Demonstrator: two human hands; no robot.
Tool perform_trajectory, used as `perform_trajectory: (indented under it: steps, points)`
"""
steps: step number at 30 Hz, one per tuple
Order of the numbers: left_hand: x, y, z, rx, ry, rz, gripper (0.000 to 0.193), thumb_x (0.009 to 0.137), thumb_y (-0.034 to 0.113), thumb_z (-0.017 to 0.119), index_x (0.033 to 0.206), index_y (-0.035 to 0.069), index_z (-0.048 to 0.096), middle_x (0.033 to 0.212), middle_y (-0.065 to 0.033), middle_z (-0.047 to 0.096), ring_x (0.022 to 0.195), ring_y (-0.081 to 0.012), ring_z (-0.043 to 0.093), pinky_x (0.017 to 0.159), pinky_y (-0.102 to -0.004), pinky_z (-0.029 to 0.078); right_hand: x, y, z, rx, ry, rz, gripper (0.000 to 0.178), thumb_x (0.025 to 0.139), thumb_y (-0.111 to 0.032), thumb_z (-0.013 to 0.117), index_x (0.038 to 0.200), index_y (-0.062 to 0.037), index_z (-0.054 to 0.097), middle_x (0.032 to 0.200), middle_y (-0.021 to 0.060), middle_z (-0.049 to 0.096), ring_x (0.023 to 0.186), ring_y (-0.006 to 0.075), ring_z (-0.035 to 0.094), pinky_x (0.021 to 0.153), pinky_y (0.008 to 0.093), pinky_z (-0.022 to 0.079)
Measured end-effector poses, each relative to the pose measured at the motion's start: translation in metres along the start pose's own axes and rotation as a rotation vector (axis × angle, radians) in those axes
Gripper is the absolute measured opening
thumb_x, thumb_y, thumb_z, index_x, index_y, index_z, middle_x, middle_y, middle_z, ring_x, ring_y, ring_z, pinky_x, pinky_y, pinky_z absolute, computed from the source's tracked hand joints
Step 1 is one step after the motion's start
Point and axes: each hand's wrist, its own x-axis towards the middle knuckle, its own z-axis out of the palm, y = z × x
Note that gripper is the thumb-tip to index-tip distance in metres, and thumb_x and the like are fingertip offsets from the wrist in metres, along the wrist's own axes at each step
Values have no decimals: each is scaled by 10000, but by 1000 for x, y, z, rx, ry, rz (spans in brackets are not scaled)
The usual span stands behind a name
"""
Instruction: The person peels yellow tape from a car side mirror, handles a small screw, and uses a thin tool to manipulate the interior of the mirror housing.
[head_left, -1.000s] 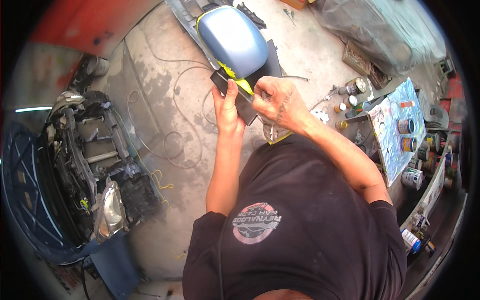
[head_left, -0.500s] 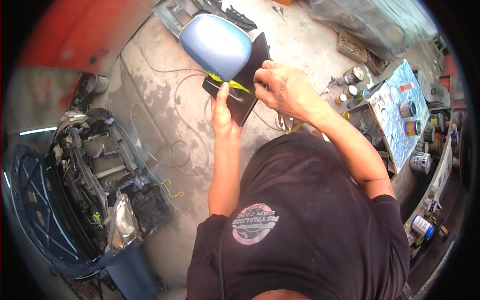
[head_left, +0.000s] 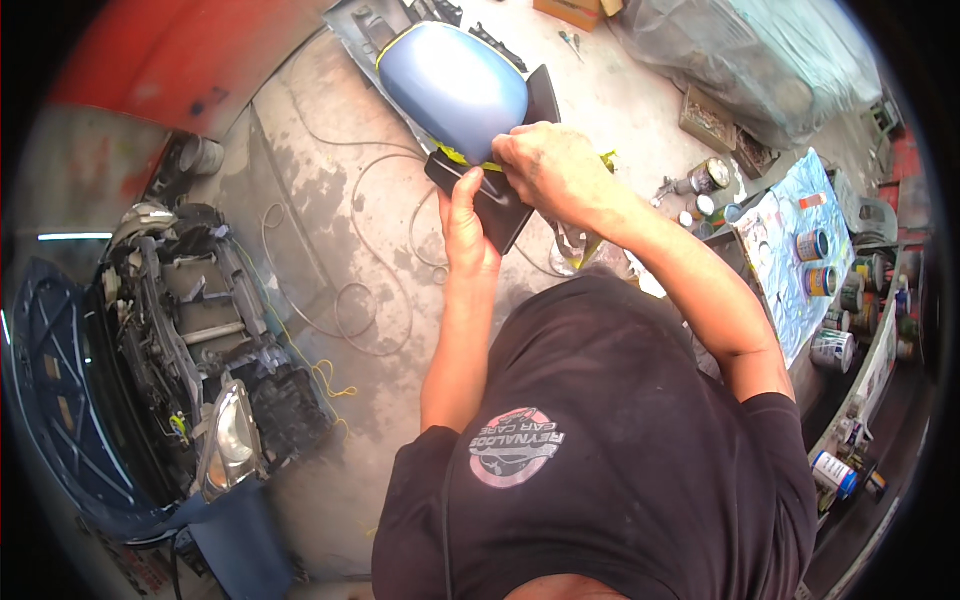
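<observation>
Left fingers (head_left: 466, 189) are gripping a mirror base (head_left: 514, 216), right fingers (head_left: 516, 150) touching tape (head_left: 452, 156), grip unclear. Labelled cans (head_left: 819, 282) are standing on foil (head_left: 775, 225).

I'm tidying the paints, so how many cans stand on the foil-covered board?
2: an upper can and, just below it in the picture, a lower can, both near the foil-covered board's right edge. Others might be hidden.

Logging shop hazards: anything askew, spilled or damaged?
Yellow tape looks ragged along the blue side-mirror housing's edge. The concrete floor has dark blotches, possibly spill stains, and a hose or cord lies in loose loops. At left, a car front end sits stripped, headlight exposed.
</observation>
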Motion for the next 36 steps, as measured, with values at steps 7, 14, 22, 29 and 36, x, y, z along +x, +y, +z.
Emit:
perform_trajectory:
  steps: [7,14,22,29,36]
  points:
    - [8,-13,-8,-181,-35,-58,567,927,135,664,1457,101,465,1327,-77,590,1202,-233,601,1033,-400,514,11,-3,-14,-40,-77,125,89,838,-80,685,790,-13,655,828,177,671,846,376,674,763,473,546]
    - [9,-14,0,-152,-53,-21,453,905,163,638,1332,38,555,1279,-110,622,1209,-269,597,1081,-470,484,7,5,-3,-76,109,58,74,822,-67,680,773,-16,656,830,149,658,827,349,684,733,470,550]
    - [12,-16,7,-102,-17,53,421,833,66,626,1251,34,587,1195,-88,647,1135,-255,617,1033,-443,506,8,15,-6,-164,191,-50,102,852,-79,684,797,-14,629,835,138,612,790,349,669,704,461,549]
    - [7,-12,20,-45,-29,147,438,803,34,617,1240,30,601,1166,-76,642,1098,-245,622,1020,-418,510,16,25,-18,-142,176,-56,197,889,-160,716,792,-16,623,862,139,611,803,364,660,699,470,537]
    - [13,-21,6,-64,-33,95,414,792,30,620,1203,-10,622,1153,-93,658,1091,-254,629,1013,-410,514,31,40,-33,-135,168,-125,184,884,-145,708,801,-9,616,894,143,605,845,366,655,714,482,524]
